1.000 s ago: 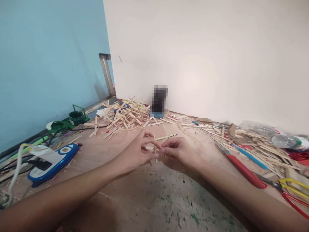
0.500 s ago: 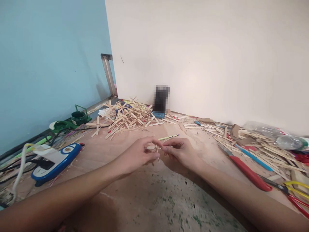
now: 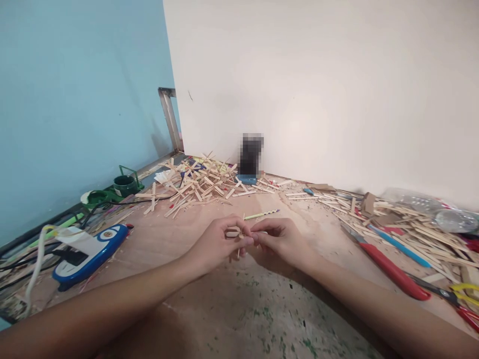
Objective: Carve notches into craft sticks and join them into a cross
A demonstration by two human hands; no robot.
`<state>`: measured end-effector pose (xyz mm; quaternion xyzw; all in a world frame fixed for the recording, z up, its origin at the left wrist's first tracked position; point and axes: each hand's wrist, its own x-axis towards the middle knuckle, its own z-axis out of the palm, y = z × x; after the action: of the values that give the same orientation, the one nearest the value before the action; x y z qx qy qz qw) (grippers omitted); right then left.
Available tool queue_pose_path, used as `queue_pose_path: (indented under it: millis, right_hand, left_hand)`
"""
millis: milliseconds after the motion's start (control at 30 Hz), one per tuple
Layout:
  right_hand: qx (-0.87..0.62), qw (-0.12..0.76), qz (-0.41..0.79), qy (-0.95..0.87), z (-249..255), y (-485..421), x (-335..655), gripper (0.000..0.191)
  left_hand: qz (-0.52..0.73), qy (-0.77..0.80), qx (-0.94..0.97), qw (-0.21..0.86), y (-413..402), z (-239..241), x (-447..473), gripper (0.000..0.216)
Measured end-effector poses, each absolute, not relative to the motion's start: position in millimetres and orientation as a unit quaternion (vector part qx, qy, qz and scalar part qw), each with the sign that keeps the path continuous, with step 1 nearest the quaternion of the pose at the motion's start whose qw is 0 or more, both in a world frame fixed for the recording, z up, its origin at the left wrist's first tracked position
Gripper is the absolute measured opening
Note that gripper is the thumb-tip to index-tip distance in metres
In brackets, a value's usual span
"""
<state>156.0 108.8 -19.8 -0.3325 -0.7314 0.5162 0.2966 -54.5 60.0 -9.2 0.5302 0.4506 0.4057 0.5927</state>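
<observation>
My left hand (image 3: 215, 243) and my right hand (image 3: 283, 237) meet at the middle of the floor, fingertips pinched together on a small cross of thin wooden sticks (image 3: 239, 234). One stick lies flat between the fingers and another stands upright through it. Both hands are closed on this piece just above the brown board (image 3: 168, 234). A thin green pencil (image 3: 262, 214) lies on the board just beyond the hands.
A heap of wooden stick crosses (image 3: 194, 184) lies by the white wall. A blue and white power strip (image 3: 88, 249) with cables sits at the left, green pots (image 3: 123, 184) behind it. Red-handled pliers (image 3: 389, 269), a blue tool (image 3: 396, 247) and loose sticks (image 3: 407, 229) fill the right.
Both hands have stayed together on the stick piece, with the upright stick turned slightly between the fingers. The view has shifted a little downward.
</observation>
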Motion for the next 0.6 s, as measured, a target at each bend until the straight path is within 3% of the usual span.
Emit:
queue_pose_path:
  millis: [167, 600]
  right_hand:
    - [-0.326, 0.296, 0.528, -0.726, -18.2, 109.3, 157.0, 0.037]
    - [-0.323, 0.284, 0.553, -0.713, -24.7, 111.5, 159.2, 0.030]
  left_hand:
    - [0.373, 0.444, 0.512, 0.633, 55.9, -8.9, -54.9, 0.064]
    - [0.318, 0.421, 0.540, 0.656, 56.5, -6.3, -55.3, 0.066]
